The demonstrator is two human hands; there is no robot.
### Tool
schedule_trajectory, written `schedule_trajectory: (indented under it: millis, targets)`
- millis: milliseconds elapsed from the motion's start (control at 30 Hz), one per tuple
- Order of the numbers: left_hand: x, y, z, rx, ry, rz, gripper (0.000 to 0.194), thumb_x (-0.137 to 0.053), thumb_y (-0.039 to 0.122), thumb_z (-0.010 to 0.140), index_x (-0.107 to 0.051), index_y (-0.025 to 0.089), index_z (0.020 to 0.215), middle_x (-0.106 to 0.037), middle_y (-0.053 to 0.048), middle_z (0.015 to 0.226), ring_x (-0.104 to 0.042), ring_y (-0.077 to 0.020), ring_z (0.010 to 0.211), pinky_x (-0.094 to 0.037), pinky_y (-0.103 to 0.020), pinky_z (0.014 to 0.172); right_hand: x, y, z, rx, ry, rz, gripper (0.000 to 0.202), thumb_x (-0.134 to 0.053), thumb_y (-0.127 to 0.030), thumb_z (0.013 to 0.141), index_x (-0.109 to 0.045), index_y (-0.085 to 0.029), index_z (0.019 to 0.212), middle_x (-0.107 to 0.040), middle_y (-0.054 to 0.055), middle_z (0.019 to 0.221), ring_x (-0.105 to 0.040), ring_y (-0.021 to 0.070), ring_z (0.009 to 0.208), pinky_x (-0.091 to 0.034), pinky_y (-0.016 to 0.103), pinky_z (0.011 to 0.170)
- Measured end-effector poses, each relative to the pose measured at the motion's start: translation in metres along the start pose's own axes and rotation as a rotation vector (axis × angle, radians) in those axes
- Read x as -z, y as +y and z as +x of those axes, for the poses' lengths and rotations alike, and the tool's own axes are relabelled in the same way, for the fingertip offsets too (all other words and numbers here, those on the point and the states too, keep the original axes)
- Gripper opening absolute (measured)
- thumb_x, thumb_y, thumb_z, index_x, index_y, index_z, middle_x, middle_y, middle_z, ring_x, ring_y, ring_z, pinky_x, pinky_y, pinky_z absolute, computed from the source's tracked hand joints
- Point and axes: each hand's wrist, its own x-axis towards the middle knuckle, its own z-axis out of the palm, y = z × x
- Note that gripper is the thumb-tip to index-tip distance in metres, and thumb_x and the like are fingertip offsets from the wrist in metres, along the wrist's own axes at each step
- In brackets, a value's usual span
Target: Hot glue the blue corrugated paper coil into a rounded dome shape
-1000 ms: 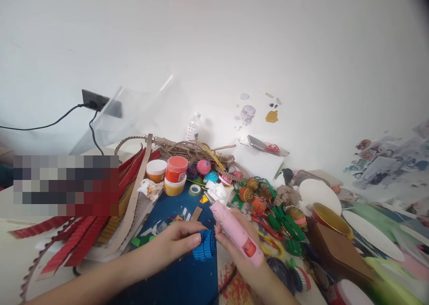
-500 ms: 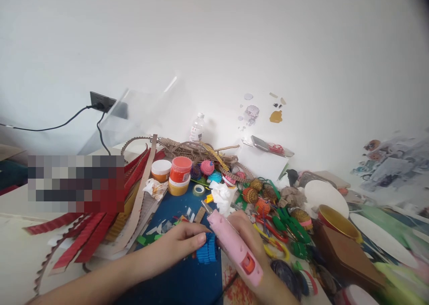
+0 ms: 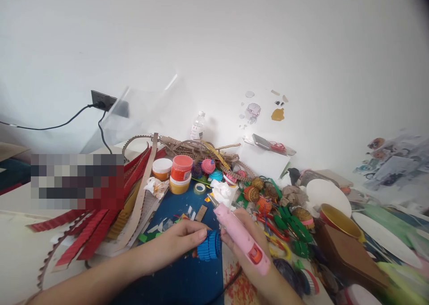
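Note:
A rolled coil of blue corrugated strip [image 3: 208, 246] is pinched in my left hand [image 3: 186, 238], thumb on top, above the dark blue mat [image 3: 174, 273]. My right hand [image 3: 246, 242] is wrapped round a pink glue gun [image 3: 241, 236], whose metal nozzle points up and left, above and beside the coil. The fingertips of my right hand are close to the coil's right side; whether they touch it I cannot tell. Small paper scraps [image 3: 164, 225] and a roll of tape [image 3: 199, 188] lie on the mat beyond my hands.
Red corrugated strips [image 3: 97, 233] spread at the left. Stacked paint jars [image 3: 181, 173] and a bottle [image 3: 198, 126] stand behind. To the right are coiled balls [image 3: 251, 193], yellow-handled scissors [image 3: 279, 247], a brown box [image 3: 348, 256] and a gold-lined bowl [image 3: 340, 222].
The glue gun in my right hand has shifted slightly right, its nozzle moving up and away from the coil. The coil in my left hand has turned a little, showing its right end more.

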Motion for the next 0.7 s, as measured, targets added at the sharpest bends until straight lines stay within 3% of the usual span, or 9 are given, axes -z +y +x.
schedule_trajectory:
  millis: [400,700]
  targets:
    - [-0.001,0.006,0.001,0.015,0.020,0.009,0.047,-0.042,0.058,0.081,-0.065,0.017,0.083,-0.063,0.000,0.076,-0.054,-0.0156,0.074,-0.042,-0.023,0.068,0.000,0.001,0.003,-0.037,-0.014,0.095,0.011,-0.059,-0.028,0.082,-0.057,-0.021,0.090,-0.058,0.003,0.086,-0.056,0.0184,0.080,-0.045,0.029,0.070]
    - [-0.001,0.007,0.000,0.020,0.048,0.018,0.047,-0.041,0.059,0.080,-0.065,0.019,0.078,-0.061,0.001,0.068,-0.054,-0.0159,0.073,-0.041,-0.021,0.064,0.000,-0.004,0.002,0.037,0.014,0.050,0.007,-0.058,-0.024,0.082,-0.058,-0.022,0.088,-0.057,0.001,0.081,-0.055,0.0166,0.073,-0.044,0.027,0.064]
